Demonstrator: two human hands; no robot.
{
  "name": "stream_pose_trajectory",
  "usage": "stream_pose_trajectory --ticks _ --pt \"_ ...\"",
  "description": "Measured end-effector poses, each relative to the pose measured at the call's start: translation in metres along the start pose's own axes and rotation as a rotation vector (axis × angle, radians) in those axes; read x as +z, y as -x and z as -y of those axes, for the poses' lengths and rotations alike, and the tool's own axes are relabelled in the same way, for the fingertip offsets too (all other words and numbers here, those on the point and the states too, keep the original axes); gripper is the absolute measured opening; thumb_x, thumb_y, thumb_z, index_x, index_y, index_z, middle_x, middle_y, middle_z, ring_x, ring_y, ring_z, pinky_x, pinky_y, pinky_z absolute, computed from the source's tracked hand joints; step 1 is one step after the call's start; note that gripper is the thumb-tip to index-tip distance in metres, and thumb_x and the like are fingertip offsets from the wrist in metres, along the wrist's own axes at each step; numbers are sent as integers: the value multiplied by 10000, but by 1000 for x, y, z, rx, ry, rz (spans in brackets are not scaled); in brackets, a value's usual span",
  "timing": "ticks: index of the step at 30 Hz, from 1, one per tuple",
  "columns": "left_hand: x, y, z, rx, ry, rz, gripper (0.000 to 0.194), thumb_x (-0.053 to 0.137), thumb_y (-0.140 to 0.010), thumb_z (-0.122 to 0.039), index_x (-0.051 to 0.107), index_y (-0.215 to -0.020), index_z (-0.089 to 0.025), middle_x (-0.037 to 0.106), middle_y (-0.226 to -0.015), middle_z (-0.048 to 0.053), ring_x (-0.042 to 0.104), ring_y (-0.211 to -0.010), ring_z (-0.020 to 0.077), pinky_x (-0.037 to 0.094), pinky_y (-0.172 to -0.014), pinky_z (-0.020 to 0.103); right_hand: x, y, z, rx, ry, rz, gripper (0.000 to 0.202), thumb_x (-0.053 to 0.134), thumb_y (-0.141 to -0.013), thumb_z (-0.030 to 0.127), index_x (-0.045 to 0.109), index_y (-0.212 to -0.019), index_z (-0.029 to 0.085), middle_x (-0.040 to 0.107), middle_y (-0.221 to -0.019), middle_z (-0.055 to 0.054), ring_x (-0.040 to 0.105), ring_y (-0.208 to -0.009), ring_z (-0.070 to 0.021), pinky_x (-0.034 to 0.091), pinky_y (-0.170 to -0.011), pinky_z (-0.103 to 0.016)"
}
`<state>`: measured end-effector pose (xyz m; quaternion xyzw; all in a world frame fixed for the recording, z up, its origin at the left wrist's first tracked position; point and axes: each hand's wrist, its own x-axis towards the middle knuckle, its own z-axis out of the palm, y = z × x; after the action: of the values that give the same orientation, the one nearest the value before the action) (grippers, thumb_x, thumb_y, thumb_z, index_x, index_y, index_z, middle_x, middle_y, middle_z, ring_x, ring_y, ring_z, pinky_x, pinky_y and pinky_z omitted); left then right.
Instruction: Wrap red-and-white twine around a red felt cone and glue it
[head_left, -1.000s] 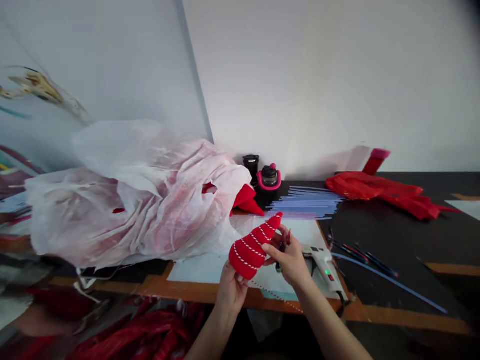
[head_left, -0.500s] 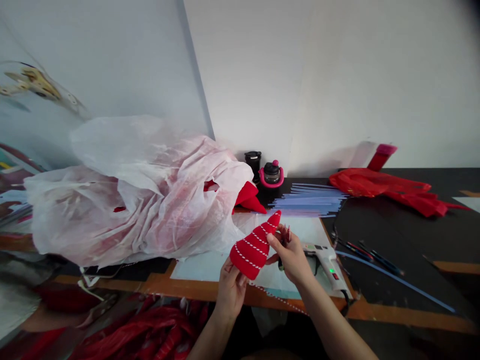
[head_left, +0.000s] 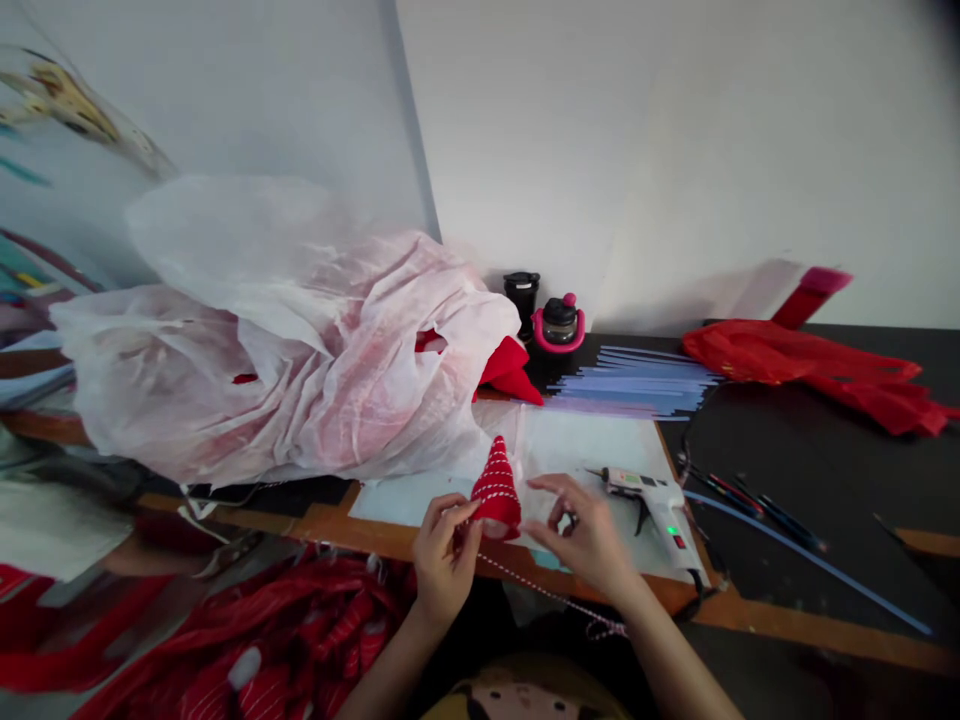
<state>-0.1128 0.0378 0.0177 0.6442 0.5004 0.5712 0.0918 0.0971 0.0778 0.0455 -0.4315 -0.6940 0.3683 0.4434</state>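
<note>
Lowered since the earlier frame, the red cone (head_left: 496,490) now stands point-up on the white sheet (head_left: 577,445) rather than tilted in the air, and the view has dipped with it. Nearest, the left hand (head_left: 442,550) pinches the cone's lower left edge between thumb and fingertips. The right hand (head_left: 589,535) has let go: its fingers are spread and loosely curled just right of the cone, holding nothing that shows. From under the cone's base a red-and-white cord (head_left: 551,597) trails toward the body, passing below the right wrist.

Judging by the spiral of cord already wound on the cone, winding well here likely means keeping the left pinch firm at the base while the loose end is drawn snug, so the turns stay evenly spaced.

Just beyond the right fingertips lies a glue gun (head_left: 652,495), its green light on. Past the left fingers bulges a large white plastic bag (head_left: 285,370), red cloth showing at its mouth. Farther off, beyond both hands, lie blue strips (head_left: 637,380), two dark jars (head_left: 544,315) by the wall, and crumpled red fabric (head_left: 810,365) well to the right.
</note>
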Motion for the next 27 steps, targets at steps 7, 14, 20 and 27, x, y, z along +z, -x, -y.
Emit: stream_pose_trajectory --ticks 7,14,20,27 --pt "1 12 1 157 -32 124 286 606 -900 -15 677 -1125 -176 698 -1010 76 705 -912 146 580 -758 203 33 22 -15 -311 243 -38 316 520 -904 56 650 -1156 198 681 -1086 -112 695 -887 -186 589 -694 -264" --pt "1 21 3 168 -84 204 218 610 -913 -51 677 -1093 -154 733 -972 76 734 -863 140 590 -788 196 44 41 -17 -240 355 -133 201 539 -915 107 596 -1092 182 675 -1011 -108 702 -798 -192 591 -652 -273" --pt "6 21 -2 222 -114 187 213 622 -910 -53 674 -1091 -153 736 -954 77 733 -852 147 591 -776 209 37 48 -21 -227 581 -174 259 469 -922 115 604 -1136 172 736 -878 -65 696 -624 -176 561 -580 -263" --pt "17 21 -5 241 -121 208 251 606 -915 -50 665 -1137 -152 731 -961 85 725 -833 150 594 -734 217 29 52 -27 -202 605 -161 205 437 -951 151 620 -1039 178 733 -768 -42 706 -611 -178 532 -572 -245"
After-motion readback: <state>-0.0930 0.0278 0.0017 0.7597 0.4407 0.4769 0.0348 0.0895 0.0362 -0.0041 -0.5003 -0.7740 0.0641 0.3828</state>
